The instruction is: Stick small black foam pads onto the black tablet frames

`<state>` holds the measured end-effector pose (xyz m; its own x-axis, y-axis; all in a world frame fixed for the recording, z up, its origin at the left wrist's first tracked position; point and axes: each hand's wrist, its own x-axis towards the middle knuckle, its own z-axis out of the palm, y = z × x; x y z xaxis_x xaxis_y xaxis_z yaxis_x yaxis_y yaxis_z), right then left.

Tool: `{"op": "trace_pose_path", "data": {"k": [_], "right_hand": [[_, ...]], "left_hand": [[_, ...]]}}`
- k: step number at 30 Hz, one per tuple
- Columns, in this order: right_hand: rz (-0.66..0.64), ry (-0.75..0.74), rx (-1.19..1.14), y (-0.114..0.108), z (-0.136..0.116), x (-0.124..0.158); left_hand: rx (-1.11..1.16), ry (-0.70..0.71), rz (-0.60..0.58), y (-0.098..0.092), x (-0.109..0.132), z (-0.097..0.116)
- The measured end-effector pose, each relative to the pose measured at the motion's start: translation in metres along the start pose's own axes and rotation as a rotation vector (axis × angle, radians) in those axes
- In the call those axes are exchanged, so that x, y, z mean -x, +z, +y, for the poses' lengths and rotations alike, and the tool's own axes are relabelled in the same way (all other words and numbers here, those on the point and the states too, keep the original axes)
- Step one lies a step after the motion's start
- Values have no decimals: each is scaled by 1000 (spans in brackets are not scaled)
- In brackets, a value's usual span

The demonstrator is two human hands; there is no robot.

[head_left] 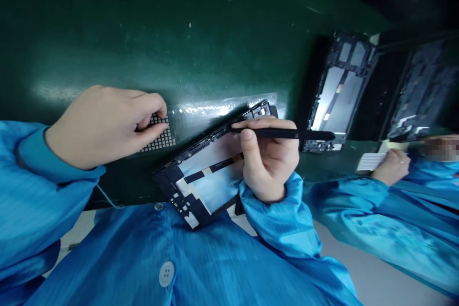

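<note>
My right hand (270, 158) is closed around black tweezers (308, 134), whose tip points left over the long edge of an opened phone frame (218, 177). This frame lies tilted at the table's near edge, its silvery inside facing up with a dark ribbon cable (215, 167) across it. My left hand (111, 122) is curled over a sheet of small square pads (163, 138), thumb and forefinger drawn together in a pinch. Whatever lies between those fingertips is too small to make out.
Right of my hand stands another opened phone frame (333, 91), with more dark frames (419, 86) beyond it. A co-worker's hand (392, 166) holds a white striped sheet (369, 161) at the right. A clear film (201, 112) lies on the green table (161, 24) behind the near frame.
</note>
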<state>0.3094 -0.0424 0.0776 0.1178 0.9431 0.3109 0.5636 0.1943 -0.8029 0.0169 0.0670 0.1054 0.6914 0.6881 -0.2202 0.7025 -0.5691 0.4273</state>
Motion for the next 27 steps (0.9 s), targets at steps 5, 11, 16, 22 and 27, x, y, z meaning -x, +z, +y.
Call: {"op": "trace_pose_path", "data": {"k": [5,11,16,22,27], "right_hand": [[-177,-50,-20,-10,-25,-21],[-703,-174,-87,24,-39,-57],[-696,-161,-36,31,-34,-55],[-733,-147,-26,29,-35,-56],[-537,33,-235,17,-30,-47]], "left_hand": [[5,13,32,2,-2,0],[1,-18,-7,0,-2,3],[1,-15,40,9,-4,-1],[67,-41,51,15,-8,-3],[77,-25,65,12,-6,-4]]}}
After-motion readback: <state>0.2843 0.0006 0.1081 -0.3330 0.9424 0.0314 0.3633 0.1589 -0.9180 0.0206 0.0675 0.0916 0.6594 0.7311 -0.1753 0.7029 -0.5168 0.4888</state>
